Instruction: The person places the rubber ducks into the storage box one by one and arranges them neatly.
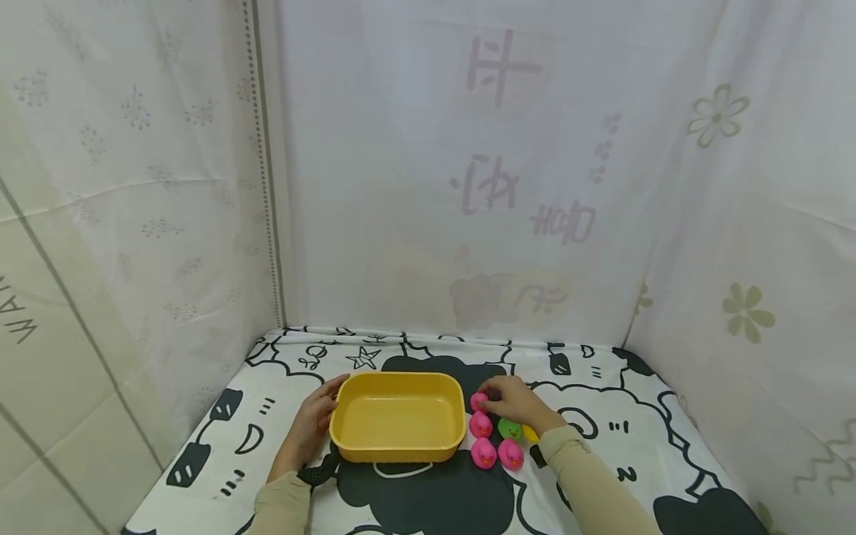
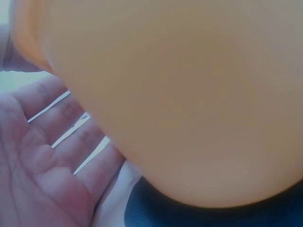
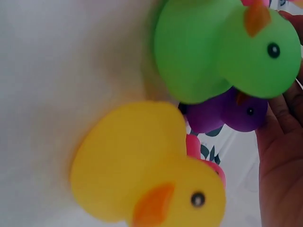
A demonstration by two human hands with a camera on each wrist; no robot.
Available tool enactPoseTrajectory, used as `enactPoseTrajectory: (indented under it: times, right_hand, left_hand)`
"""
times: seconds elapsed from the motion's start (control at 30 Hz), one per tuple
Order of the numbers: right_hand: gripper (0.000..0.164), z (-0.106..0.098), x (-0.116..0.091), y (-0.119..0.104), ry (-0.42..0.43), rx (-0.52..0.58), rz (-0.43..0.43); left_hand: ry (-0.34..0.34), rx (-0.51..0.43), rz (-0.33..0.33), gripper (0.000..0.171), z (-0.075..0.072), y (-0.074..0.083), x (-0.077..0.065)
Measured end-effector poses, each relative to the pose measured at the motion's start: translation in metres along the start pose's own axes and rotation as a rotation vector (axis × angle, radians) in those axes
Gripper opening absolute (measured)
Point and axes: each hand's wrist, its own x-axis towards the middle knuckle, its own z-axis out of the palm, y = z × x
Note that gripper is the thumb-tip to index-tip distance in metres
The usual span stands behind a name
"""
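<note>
A yellow rectangular tray (image 1: 397, 455) sits in the middle, with nothing inside. My left hand (image 1: 313, 423) rests against its left end; the left wrist view shows straight fingers (image 2: 71, 123) along the tray's side (image 2: 180, 109). Right of the tray, my right hand (image 1: 518, 401) pinches the farthest pink rubber duck (image 1: 478, 402) between thumb and fingers. Other pink ducks (image 1: 484, 452) and a green duck (image 1: 510, 429) stand just in front of that hand. A yellow duck (image 3: 142, 165) and a purple duck (image 3: 246, 111) appear in the right wrist view; the hand mostly hides them from the head camera.
A white cloth (image 1: 301, 513) with black cartoon drawings covers the table. White printed curtains (image 1: 428, 186) enclose the back and both sides. A dark strap (image 1: 319, 472) lies at my left wrist.
</note>
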Motion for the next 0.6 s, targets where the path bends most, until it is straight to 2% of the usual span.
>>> enactPoseTrajectory:
  times: [0.13, 0.27, 0.47, 0.6]
  right_hand:
    - [0.022, -0.003, -0.002, -0.004, 0.044, 0.040, 0.030]
    - [0.025, -0.007, 0.001, -0.012, 0.102, 0.091, 0.099]
    - [0.030, -0.016, 0.013, -0.027, 0.269, 0.150, 0.201]
    - [0.030, -0.019, 0.023, -0.036, 0.340, 0.210, 0.197]
  left_hand:
    - [-0.010, -0.007, 0.004, 0.060, 0.004, 0.001, -0.002]
    - [0.008, -0.007, -0.016, 0.059, 0.004, 0.004, -0.003]
    - [0.015, 0.025, -0.019, 0.059, 0.003, 0.007, -0.006]
    - [0.016, 0.029, -0.016, 0.058, 0.003, 0.006, -0.007]
